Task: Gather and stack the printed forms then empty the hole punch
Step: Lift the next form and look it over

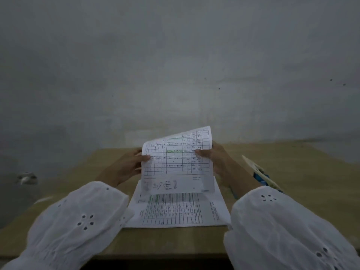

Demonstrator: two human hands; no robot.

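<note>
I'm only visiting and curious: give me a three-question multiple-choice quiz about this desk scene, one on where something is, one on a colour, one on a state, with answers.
1. Where does the flat form lie?
A. On the table, under the held form
B. On the floor
C. Pinned to the wall

2. What colour are the sleeves?
A. Black
B. White
C. Red

3. How is the held form being held?
A. By one hand only
B. Lying untouched
C. By both hands, one at each side edge

Answers:
1 A: it rests flat on the table, nearer the person than the raised sheet.
2 B: both sleeves are white with small eyelet holes.
3 C: the left hand grips its left edge and the right hand its right edge.
</note>
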